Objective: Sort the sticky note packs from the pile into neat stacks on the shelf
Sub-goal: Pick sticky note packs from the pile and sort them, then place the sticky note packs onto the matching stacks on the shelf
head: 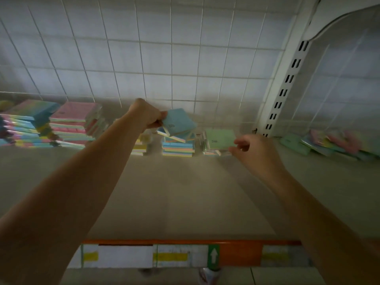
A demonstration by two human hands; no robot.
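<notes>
My left hand (pixel 148 117) grips a blue sticky note pack (pixel 181 121) by its left edge, tilted, just above a stack of multicoloured packs (pixel 178 148) at the back of the shelf. A second tilted pack lies under the blue one. Right of that stack sits a low stack topped by a green pack (pixel 219 138). My right hand (pixel 254 152) hovers at the green stack's right edge, fingers curled and apart, holding nothing. A small yellow-topped stack (pixel 141 145) is partly hidden behind my left wrist.
Two tall stacks of pink and blue packs (pixel 49 125) stand at the back left. A loose pile of packs (pixel 331 144) lies on the neighbouring shelf bay at right, beyond the slotted white upright (pixel 282 93). A wire grid backs the beige shelf (pixel 185 192); its orange label rail (pixel 238 254) marks the front edge.
</notes>
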